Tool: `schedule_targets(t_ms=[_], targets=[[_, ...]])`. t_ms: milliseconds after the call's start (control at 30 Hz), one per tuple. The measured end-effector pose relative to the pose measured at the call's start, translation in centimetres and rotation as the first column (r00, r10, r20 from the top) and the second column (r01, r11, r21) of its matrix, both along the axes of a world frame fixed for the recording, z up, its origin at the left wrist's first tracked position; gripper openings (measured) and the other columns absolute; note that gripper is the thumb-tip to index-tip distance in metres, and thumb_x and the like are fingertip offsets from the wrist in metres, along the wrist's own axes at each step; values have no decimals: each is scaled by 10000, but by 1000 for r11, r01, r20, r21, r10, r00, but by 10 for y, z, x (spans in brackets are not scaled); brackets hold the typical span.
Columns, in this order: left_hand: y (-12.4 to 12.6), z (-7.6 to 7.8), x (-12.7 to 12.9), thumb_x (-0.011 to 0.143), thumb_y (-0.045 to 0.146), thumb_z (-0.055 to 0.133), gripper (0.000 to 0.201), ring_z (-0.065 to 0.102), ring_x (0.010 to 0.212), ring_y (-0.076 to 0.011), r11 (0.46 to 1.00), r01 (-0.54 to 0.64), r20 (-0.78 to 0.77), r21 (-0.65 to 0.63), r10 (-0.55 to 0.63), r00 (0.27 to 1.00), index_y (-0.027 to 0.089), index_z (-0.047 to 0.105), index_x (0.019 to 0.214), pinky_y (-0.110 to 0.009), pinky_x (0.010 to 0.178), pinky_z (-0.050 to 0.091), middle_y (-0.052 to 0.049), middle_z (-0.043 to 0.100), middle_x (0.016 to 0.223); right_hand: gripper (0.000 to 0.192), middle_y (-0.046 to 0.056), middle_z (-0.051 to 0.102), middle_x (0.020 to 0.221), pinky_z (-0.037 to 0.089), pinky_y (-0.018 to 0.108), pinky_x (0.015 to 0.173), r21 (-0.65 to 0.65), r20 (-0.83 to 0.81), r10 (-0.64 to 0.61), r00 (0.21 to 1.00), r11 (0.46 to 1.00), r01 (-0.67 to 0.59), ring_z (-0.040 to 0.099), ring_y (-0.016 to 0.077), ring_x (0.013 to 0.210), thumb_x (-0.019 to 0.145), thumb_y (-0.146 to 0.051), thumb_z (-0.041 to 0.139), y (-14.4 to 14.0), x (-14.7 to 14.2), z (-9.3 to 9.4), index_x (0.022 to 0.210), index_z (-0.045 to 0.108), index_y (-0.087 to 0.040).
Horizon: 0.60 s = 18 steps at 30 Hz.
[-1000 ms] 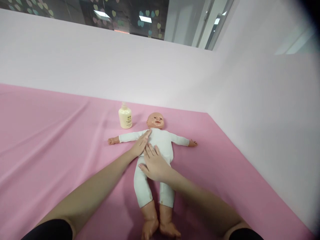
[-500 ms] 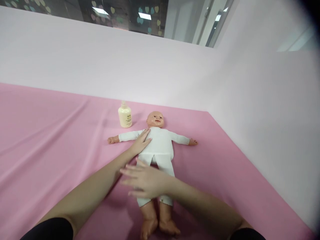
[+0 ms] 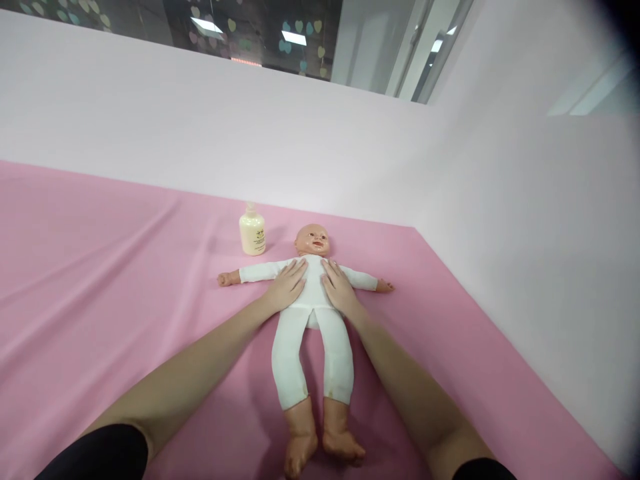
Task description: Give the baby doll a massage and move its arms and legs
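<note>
A baby doll (image 3: 314, 293) with a white cloth body lies on its back, head at the far end, arms spread and feet toward me. My left hand (image 3: 287, 285) rests flat on the left side of its chest, fingers stretched toward the shoulder. On the right side of the chest lies my right hand (image 3: 338, 287), also flat with fingers extended. Neither hand grips anything. Both palms are hidden against the doll. A pale yellow pump bottle (image 3: 253, 232) stands upright beside the doll's head, to the left.
Under the doll spreads a pink sheet (image 3: 125, 280) with creases on its left part. White walls (image 3: 225, 133) rise behind it and along the right. Above the back wall is a window (image 3: 250, 40) with heart-shaped decorations and light reflections.
My right hand has moved from above the doll's legs up and to the right onto its chest. My left hand stays on the chest. The doll's legs are now uncovered.
</note>
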<state>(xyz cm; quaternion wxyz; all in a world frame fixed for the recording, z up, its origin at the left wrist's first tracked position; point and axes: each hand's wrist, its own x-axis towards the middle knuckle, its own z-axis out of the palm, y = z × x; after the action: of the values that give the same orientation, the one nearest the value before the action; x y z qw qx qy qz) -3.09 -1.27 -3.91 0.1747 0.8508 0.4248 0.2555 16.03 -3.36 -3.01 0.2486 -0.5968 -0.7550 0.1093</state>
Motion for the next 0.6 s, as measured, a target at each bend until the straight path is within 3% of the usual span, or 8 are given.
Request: schedule_targets(t_ms=[100,167,400,500,600], targets=[[-21,19,11,933,393,262,519,171,1406,-253,993,119,-123,-11,-120,985,200,333,1408,-524,1130,106,-63,293,1490,513,97,291,1492,212,448,1126,46,-11,2,1000,999,-2,227,215,1395,937,-330,238,2,1,-5,1417,322,-170],[-38,28,21,924,464,277,581,170,1404,-273,984,174,-195,-27,-175,965,153,315,1415,-538,1125,88,-110,265,1494,508,94,305,1486,209,432,1130,60,-31,9,999,998,-7,233,199,1393,938,-313,218,4,3,-8,1408,338,-165],[-86,33,43,841,625,384,829,144,1393,-357,966,255,-325,-27,-250,912,9,307,1389,-566,1110,55,-274,239,1459,540,121,322,1474,195,372,1145,73,-119,10,993,997,-2,242,177,1390,930,-323,209,14,10,-20,1399,339,-90],[-95,38,40,810,649,422,856,85,1394,-378,937,335,-315,-101,-350,882,61,281,1417,-605,1091,63,-258,179,1480,541,122,316,1476,206,383,1141,64,-115,1,993,998,6,244,182,1390,929,-329,217,15,10,-20,1403,332,-95],[-102,50,35,754,651,513,878,61,1394,-387,867,455,-285,-204,-497,819,146,284,1435,-626,1080,82,-201,132,1506,570,152,321,1468,213,386,1138,48,-108,-16,994,999,21,264,200,1383,927,-353,237,16,10,-19,1405,314,-52]])
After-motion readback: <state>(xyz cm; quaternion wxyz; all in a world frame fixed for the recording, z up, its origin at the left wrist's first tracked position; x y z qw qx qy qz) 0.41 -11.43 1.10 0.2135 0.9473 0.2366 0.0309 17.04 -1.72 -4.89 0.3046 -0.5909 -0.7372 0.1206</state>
